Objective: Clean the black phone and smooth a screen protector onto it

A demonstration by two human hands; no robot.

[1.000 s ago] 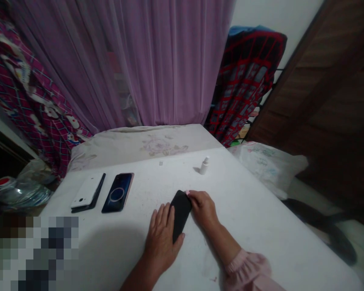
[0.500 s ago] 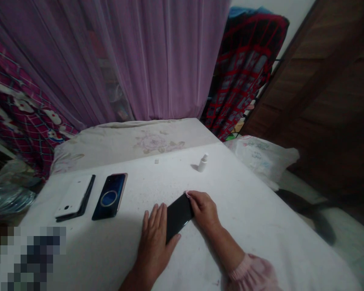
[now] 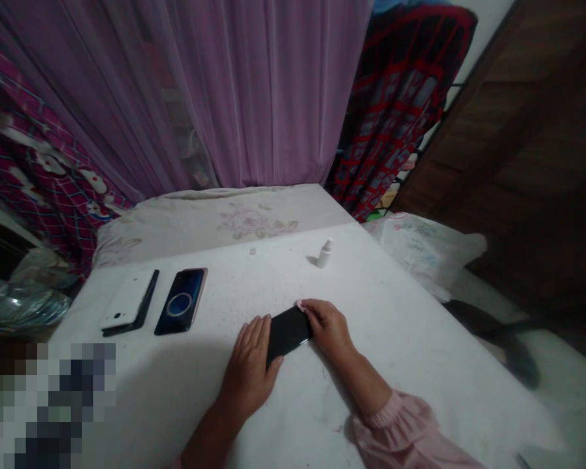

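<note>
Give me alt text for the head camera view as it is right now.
The left hand and right hand touch opposite ends of a black phone lying on a white surface. Beyond it lie a white phone, a blue-screened phone and a small white spray bottle, before a purple curtain.

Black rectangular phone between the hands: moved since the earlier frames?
Yes, the black phone turned clockwise: once nearly parallel to the blue-screened phone, now clearly angled to it.
</note>
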